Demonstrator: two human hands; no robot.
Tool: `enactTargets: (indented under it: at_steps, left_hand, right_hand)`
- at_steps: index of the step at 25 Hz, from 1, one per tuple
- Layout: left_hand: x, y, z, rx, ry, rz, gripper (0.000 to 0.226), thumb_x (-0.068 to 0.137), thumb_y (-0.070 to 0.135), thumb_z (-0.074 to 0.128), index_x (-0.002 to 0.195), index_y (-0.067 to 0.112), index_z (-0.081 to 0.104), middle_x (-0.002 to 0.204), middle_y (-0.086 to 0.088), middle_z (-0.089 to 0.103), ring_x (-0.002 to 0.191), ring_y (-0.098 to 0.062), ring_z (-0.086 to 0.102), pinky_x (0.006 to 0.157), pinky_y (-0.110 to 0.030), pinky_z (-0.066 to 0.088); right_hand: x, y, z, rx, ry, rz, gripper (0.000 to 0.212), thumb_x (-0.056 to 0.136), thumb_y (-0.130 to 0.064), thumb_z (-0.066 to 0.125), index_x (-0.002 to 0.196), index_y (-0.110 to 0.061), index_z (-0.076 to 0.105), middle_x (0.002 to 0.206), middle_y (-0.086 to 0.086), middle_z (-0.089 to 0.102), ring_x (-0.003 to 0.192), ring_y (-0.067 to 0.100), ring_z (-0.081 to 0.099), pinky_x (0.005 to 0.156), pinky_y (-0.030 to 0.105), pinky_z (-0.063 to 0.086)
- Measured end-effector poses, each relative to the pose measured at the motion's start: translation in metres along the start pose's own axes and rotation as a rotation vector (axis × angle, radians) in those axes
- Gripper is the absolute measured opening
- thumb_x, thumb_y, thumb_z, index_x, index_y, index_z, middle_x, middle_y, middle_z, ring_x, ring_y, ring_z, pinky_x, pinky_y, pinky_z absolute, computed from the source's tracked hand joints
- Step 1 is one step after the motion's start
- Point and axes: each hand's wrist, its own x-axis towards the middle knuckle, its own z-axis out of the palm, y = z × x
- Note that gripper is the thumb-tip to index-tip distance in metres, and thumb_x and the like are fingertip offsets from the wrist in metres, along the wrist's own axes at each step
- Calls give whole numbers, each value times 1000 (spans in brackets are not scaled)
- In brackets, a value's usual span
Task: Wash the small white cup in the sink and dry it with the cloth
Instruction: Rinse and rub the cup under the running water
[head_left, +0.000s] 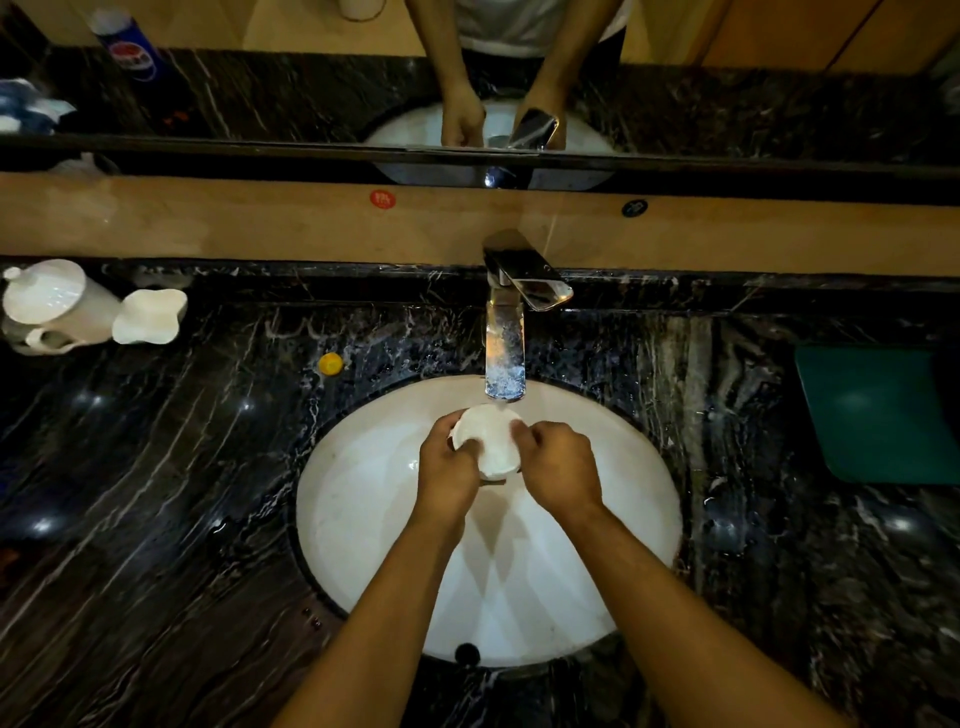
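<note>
Both hands, left (448, 470) and right (560, 470), grip clamped on cup (491, 441) (tilted), over sink (363, 467)

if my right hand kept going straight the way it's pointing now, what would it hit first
Probably the small white cup itself: the right hand points up and left, fingers already on it. Past the cup lies the left hand, gripping the other side. Depth is hard to judge from above.

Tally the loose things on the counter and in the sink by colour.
White: 3 - cup held in the sink, lidded pot, wavy-rimmed dish
Yellow: 1 - small round thing
Green: 1 - flat mat
Total: 5
</note>
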Motion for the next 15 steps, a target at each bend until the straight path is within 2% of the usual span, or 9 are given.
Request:
enactTargets:
  at_steps: [2,4,5,7,10,12,15]
  left_hand:
    - [1,2,-5,-39,-69,-62,42,98,-2,50,128,23,65,125,-10,63,101,-37,69,54,-38,63]
    - [4,4,-8,-5,-50,-49,34,103,9,55,132,20,68,126,-13,65,99,-42,71,54,-42,64]
    - [6,4,-9,51,-12,-20,30,103,14,56,130,18,69,125,-12,66,97,-41,72,52,-41,64]
    - [8,4,-7,151,55,49,24,102,14,59,121,15,73,120,-12,69,91,-40,73,49,-43,63]
    - [10,3,0,110,86,35,21,100,8,55,107,6,74,100,-18,75,76,-36,74,52,-45,63]
    - [10,0,6,-4,33,-25,24,96,-1,50,102,3,73,94,-24,74,64,-35,66,53,-40,58]
    - [6,-4,12,-99,21,-72,26,94,-3,50,106,1,73,95,-24,74,69,-36,67,58,-41,58]
  right_hand:
    - [3,-1,-6,-69,3,-63,42,106,-33,40,93,-4,67,90,17,73,81,33,66,71,36,51]
    - [1,-4,-8,-42,-39,-127,38,107,-27,37,107,-2,65,94,19,74,81,33,71,74,37,57]
    - [-2,-5,-7,13,-61,-128,34,107,-25,37,111,-3,63,92,18,74,72,27,72,67,32,58]
    - [-9,-6,-3,147,-75,-92,27,105,-22,40,116,-7,60,86,12,72,50,10,65,45,18,49]
    - [-13,-5,4,353,-42,-4,22,101,-13,45,119,-8,57,83,8,69,40,8,61,37,18,47]
    - [-16,-8,4,466,-15,50,23,99,-8,47,121,-10,52,85,7,68,43,10,63,39,23,51]
    - [-18,-8,3,501,44,51,30,95,-5,50,123,-14,48,103,10,66,69,27,70,46,28,56]
